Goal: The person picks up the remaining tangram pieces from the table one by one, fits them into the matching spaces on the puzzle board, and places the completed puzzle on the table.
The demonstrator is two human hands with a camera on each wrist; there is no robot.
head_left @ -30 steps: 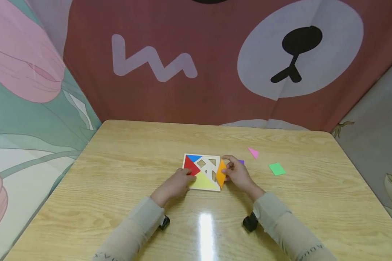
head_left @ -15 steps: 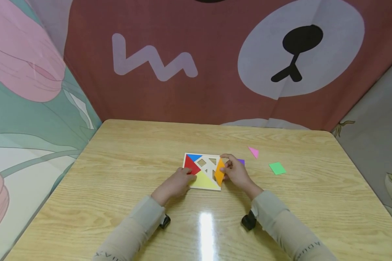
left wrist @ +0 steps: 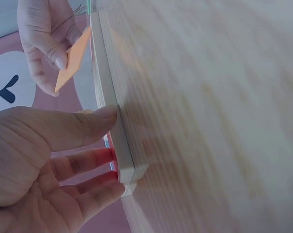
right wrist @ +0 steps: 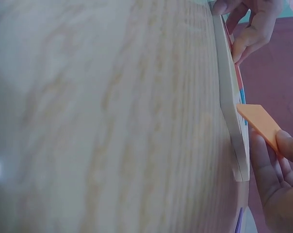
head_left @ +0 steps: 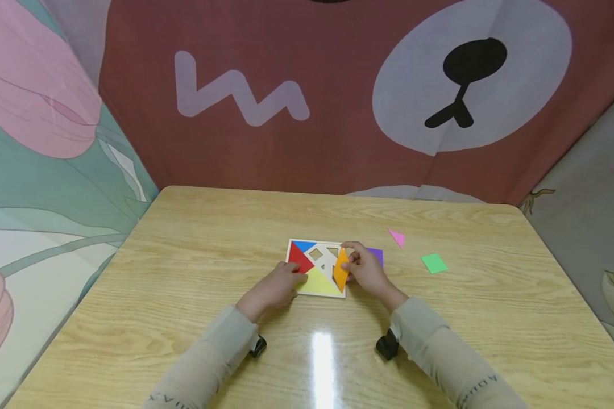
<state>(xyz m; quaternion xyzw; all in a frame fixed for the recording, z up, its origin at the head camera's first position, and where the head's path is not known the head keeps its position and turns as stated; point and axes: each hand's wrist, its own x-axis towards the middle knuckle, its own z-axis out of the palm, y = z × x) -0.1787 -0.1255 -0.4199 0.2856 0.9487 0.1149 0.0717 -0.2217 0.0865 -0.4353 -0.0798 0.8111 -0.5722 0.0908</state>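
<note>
A tangram board [head_left: 321,296] with a pale frame lies on the table, holding a red [head_left: 298,258], a blue [head_left: 304,246] and a yellow piece [head_left: 318,284]. My left hand [head_left: 275,288] holds the board at its left end; in the left wrist view the thumb lies at the near edge and the fingers bend over the corner. My right hand [head_left: 370,274] pinches an orange parallelogram tangram piece [head_left: 340,271] between thumb and fingers. That piece is tilted over the right end of the board, where cut-out slots show. In the right wrist view one corner of the orange piece [right wrist: 260,120] overlaps the board's edge.
Right of the board lie a purple piece [head_left: 376,255], partly behind my right hand, a pink triangle [head_left: 397,238] and a green piece [head_left: 434,263]. A patterned cloth [head_left: 266,153] hangs behind the wooden table [head_left: 210,227].
My right hand has moved slightly left with the orange piece, from the board's right edge to over its right end. More of the purple piece shows. The left hand stays put.
</note>
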